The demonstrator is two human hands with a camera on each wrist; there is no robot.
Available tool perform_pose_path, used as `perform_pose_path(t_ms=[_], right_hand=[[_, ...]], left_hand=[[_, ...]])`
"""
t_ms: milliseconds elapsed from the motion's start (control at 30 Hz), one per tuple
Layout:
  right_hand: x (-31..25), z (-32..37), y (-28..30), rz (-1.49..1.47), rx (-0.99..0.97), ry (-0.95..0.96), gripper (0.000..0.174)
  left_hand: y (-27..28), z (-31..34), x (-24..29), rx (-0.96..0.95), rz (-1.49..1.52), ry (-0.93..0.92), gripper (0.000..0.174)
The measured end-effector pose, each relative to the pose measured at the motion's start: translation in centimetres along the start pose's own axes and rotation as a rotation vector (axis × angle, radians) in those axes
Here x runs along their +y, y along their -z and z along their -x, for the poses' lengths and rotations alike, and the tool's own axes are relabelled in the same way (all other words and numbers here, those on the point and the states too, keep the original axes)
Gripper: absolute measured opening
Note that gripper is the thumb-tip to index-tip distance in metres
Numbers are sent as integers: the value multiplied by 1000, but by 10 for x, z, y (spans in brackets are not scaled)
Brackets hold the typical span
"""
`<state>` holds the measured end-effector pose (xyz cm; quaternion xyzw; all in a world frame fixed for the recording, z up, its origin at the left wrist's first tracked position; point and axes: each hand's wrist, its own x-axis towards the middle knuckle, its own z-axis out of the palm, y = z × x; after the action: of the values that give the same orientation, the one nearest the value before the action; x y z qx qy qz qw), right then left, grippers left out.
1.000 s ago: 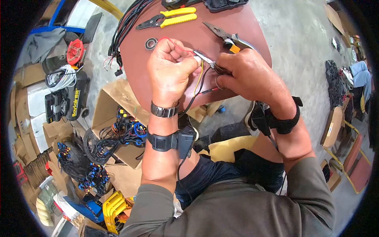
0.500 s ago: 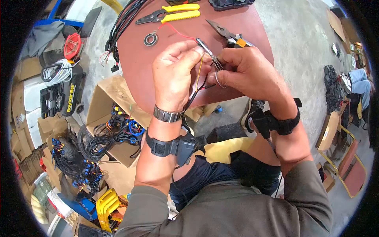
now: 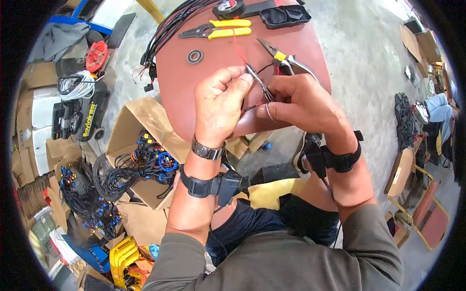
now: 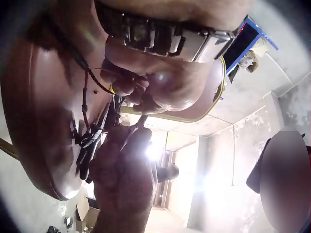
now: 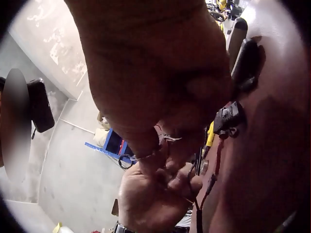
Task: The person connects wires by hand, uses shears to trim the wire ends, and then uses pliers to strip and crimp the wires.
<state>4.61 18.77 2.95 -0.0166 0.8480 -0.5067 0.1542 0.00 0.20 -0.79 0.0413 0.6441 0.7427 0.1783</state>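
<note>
In the head view my left hand (image 3: pixel 218 104) pinches thumb and forefinger at the tip of a slim silver ring-handled tool (image 3: pixel 261 83), which looks like small scissors. A thin red wire (image 3: pixel 239 48) rises from that tip over the table. My right hand (image 3: pixel 306 99) grips the tool, its thumb at the metal ring. Below the fingers runs a black cable (image 3: pixel 252 107), partly hidden by the left hand. The left wrist view shows red and black wires (image 4: pixel 86 97) hanging beside both hands. Dark pliers handles (image 5: pixel 245 63) lie near my right hand in the right wrist view.
On the reddish-brown table (image 3: pixel 177 92) lie yellow-handled wire strippers (image 3: pixel 229 32), long-nose pliers (image 3: pixel 268 47), a ring bearing (image 3: pixel 195 56), a tape roll (image 3: pixel 229 7) and a black tray (image 3: pixel 285 17). Black cables (image 3: pixel 170 22) hang over its left edge. A cardboard box (image 3: pixel 145 114) of wiring stands below.
The red wire's free end has swung from the left to nearly upright. My left fingers have closed in at the tool's tip, and the yellow wire below them has gone out of sight.
</note>
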Motion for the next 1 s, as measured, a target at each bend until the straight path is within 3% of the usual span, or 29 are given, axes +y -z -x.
perform_pose_path(t_ms=[167,267,467,767,833,967,1000], right_hand=[[5,5,-1,-230,-132,-54,27],[9,8,-7,-238,-105,-37,28],[7,12,-6,-347,-137,-66,33],[-5,10,4,-235,-130,-55,23],[1,8,0,-306,-107,-43,28],[15,2,-4,-225,-67,25,20],[19,-1,-4,-206,-66,53,17]], left_hand=[[4,5,2,-44,-112,-65,15],[0,10,2,-7,-223,-116,13],[-1,12,-3,-59,-519,-396,11],[-7,6,8,-22,-608,-487,10],[-7,3,3,0,-548,-458,10],[-1,-1,0,11,-488,-453,10],[-2,-2,0,24,-404,-365,11]])
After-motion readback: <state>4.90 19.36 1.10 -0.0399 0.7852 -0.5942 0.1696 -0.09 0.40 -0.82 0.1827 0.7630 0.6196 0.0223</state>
